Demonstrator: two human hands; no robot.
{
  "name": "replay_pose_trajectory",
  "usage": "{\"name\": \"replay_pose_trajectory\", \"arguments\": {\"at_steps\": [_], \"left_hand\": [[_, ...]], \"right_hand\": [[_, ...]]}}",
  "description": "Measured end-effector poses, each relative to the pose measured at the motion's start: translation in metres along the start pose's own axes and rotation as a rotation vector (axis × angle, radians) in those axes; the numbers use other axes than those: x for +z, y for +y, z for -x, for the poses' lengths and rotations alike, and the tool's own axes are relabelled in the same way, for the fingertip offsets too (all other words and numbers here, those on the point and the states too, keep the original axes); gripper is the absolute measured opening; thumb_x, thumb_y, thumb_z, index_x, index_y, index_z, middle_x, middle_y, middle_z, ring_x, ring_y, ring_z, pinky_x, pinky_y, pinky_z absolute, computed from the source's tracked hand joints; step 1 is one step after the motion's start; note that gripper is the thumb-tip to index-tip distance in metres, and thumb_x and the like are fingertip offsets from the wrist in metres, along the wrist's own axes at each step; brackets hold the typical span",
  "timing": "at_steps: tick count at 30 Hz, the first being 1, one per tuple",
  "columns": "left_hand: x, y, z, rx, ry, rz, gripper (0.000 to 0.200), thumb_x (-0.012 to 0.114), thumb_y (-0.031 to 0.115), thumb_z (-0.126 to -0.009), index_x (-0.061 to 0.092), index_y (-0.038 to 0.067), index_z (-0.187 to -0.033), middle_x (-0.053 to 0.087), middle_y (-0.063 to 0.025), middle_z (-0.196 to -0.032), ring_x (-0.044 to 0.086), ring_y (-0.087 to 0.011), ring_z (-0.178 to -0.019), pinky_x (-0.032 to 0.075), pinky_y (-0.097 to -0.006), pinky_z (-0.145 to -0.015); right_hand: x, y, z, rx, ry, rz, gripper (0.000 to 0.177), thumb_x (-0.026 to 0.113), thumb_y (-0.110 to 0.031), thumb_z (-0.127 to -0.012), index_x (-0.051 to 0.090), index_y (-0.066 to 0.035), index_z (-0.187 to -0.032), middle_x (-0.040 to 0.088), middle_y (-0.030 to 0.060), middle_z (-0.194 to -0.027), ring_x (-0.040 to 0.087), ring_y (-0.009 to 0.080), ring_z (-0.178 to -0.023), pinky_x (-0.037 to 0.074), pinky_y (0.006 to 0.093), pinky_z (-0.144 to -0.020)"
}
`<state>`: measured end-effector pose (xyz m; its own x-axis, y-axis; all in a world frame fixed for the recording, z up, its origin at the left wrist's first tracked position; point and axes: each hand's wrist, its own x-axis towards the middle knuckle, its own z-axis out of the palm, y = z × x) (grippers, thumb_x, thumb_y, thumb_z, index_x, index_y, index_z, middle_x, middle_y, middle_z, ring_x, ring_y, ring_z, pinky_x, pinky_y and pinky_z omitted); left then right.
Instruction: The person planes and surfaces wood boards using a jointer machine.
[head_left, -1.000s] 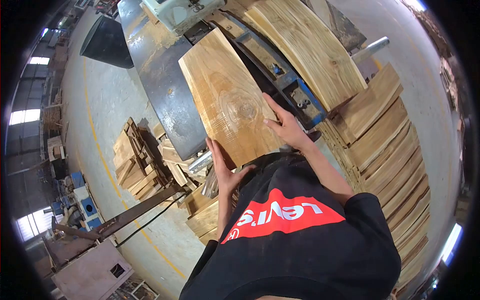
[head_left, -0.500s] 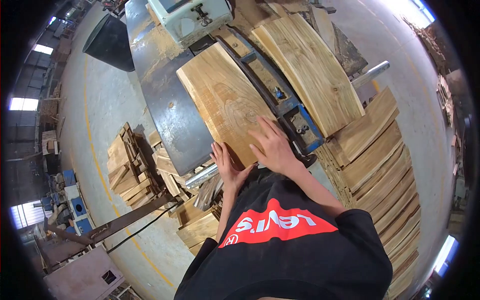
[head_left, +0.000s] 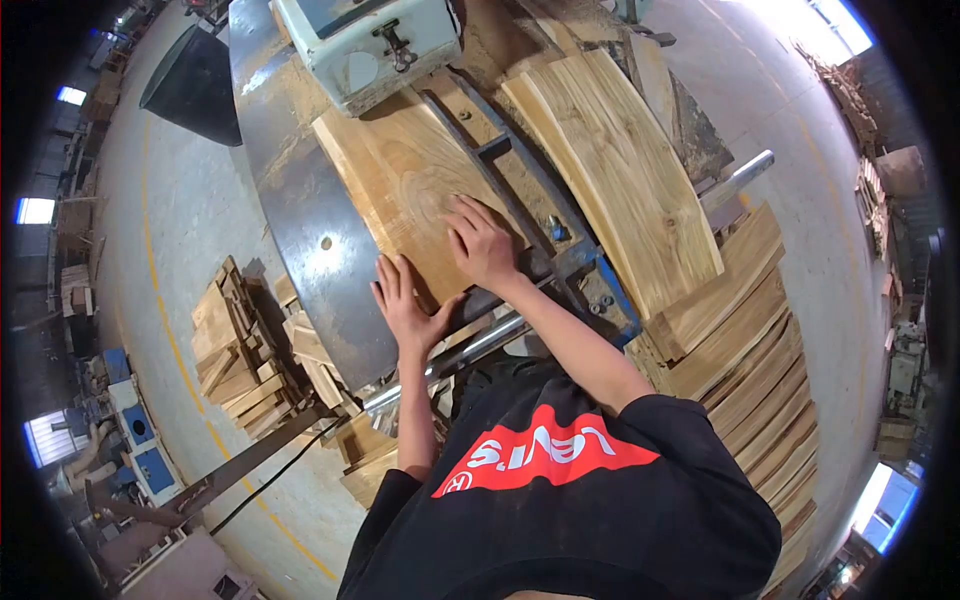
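Our L hand [head_left: 408, 308] & R hand [head_left: 487, 252], fingers spread, touch the wooden board [head_left: 410, 185]: L at nr-left corner, R on top, closer to machine housing [head_left: 375, 62]. Board's approx. 11 o'clock of us on metal worktop [head_left: 305, 215], long axis 11–5.

The board [head_left: 405, 190] slid forward, away from the black shirt [head_left: 600, 510], until the pale machine housing [head_left: 375, 55] hid part of its far end. The right hand [head_left: 485, 245] moved from the side edge onto the top face; the left hand [head_left: 405, 305] advanced too. More metal bar [head_left: 480, 349] came into view.
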<state>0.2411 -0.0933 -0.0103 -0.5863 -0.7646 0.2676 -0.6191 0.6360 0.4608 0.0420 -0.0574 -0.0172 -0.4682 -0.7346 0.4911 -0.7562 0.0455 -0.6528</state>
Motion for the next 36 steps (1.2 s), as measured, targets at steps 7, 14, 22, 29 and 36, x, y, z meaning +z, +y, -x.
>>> {"name": "replay_pose_trajectory", "arguments": {"at_steps": [7, 14, 22, 29, 36], "left_hand": [[0.0, -0.028, -0.073, -0.041, -0.009, -0.041, 0.127, 0.094, 0.059, -0.07, 0.035, 0.001, -0.167, 0.029, -0.0296, -0.173, 0.023, -0.0437, -0.163, 0.018, -0.0603, -0.13], [0.004, -0.049, -0.105, -0.014, 0.026, -0.095, 0.123, 0.092, 0.058, -0.074, 0.034, 0.001, -0.167, 0.03, -0.0328, -0.171, 0.029, -0.0471, -0.159, 0.026, -0.0566, -0.128], [0.016, -0.049, -0.104, -0.034, 0.179, -0.03, 0.116, 0.092, 0.046, -0.082, 0.03, -0.006, -0.165, 0.034, -0.0327, -0.168, 0.033, -0.047, -0.156, 0.028, -0.0521, -0.129], [0.024, -0.054, -0.109, -0.062, 0.108, -0.162, 0.115, 0.077, 0.063, -0.091, 0.026, -0.008, -0.166, 0.034, -0.0314, -0.169, 0.029, -0.0441, -0.159, 0.021, -0.0525, -0.131], [0.03, -0.061, -0.108, -0.03, 0.137, -0.206, 0.114, 0.074, 0.066, -0.092, 0.027, -0.008, -0.165, 0.037, -0.0295, -0.168, 0.032, -0.0416, -0.159, 0.022, -0.051, -0.131]], "right_hand": [[0.042, 0.005, -0.07, 0.063, -0.025, 0.031, 0.017, 0.067, -0.013, -0.097, 0.072, -0.008, -0.112, 0.066, 0.0126, -0.141, 0.057, 0.032, -0.14, 0.055, 0.0469, -0.106], [0.061, 0.012, -0.106, 0.017, -0.008, -0.008, 0.023, 0.069, -0.011, -0.093, 0.071, -0.009, -0.115, 0.067, 0.0133, -0.134, 0.06, 0.0338, -0.135, 0.056, 0.0478, -0.102], [-0.003, 0.028, -0.128, -0.059, 0.054, -0.251, 0.016, 0.078, -0.013, -0.092, 0.078, -0.007, -0.107, 0.078, 0.0109, -0.115, 0.072, 0.0319, -0.115, 0.058, 0.0438, -0.098], [-0.206, 0.085, -0.011, 0.408, 0.097, 0.548, 0.101, 0.094, -0.064, -0.067, 0.059, -0.019, -0.151, 0.041, 0.0209, -0.162, 0.03, 0.049, -0.154, 0.028, 0.0683, -0.123], [-0.282, 0.108, 0.009, 0.778, -0.357, 0.7, 0.172, 0.093, -0.083, -0.039, 0.013, -0.016, -0.175, -0.001, 0.038, -0.175, -0.001, 0.0576, -0.162, 0.007, 0.0767, -0.126]]}}
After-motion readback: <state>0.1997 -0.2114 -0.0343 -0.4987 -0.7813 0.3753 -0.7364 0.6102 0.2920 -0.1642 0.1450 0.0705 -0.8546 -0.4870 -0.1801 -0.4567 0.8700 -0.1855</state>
